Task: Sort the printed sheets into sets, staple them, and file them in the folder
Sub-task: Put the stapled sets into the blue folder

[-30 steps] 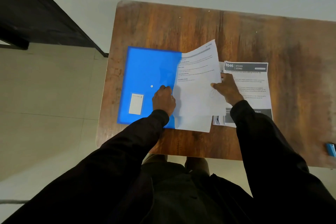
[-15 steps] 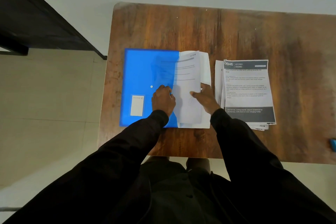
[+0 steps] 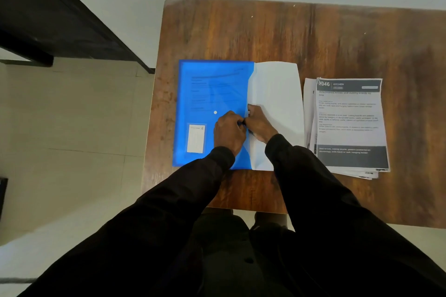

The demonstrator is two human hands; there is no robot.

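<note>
Wooden table (image 3: 241, 31), seen from standing height. A person in dark sleeves (image 3: 193, 188) leans over its near edge.

Blue folder (image 3: 207, 84) lies flat at the table's left, with its opening to the right. The cover is translucent, and lines of print show through it, too faint to read. There is a white stud (image 3: 215, 112) near the cover's middle. A pale label card (image 3: 196, 138) sits in a clear pocket at the lower left; its writing is too small to make out.

White sheets (image 3: 277, 94) stick out of the folder's right side, part in and part out, blank side up.

Left hand (image 3: 229, 131) is on the blue cover, fingers curled and pinching the folder's open edge. Right hand (image 3: 260, 124) rests on the white sheets just beside it, knuckles touching the left hand, fingers curled in at the opening. I cannot tell whether it pinches the paper or only presses it.

Stack of printed sheets (image 3: 350, 123) lies to the right of the folder, close but apart, its edges fanned unevenly. The top page has a dark header reading "946" and "KITCHEN". The headline below seems to mention knives and cutting boards. The body text is blurred. White text in the dark band at the foot is only partly legible: "Used knives, cutting boards…".
</note>
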